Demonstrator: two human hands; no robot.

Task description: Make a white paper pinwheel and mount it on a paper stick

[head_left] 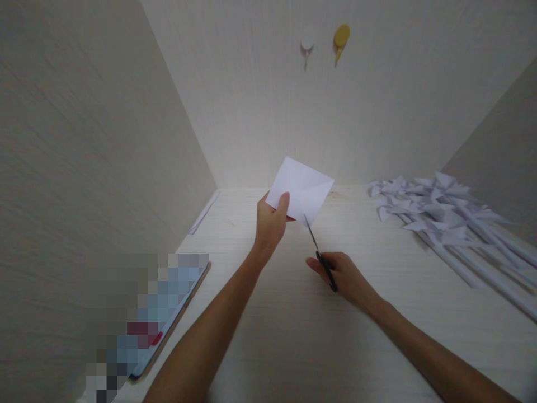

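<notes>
We hold a folded white paper (302,191) up in the air with our left hand (271,221). Our thumb and fingers are pinched shut on its lower left corner. Our right hand (346,277) is closed around the black handles of the scissors (321,256). The thin blades point up and touch the bottom edge of the paper. Both hands are over the pale bench (293,336). On the right side of the bench lies a pile of paper pinwheels (440,218) on long white sticks. Two hooks (325,39) stick on the back wall.
</notes>
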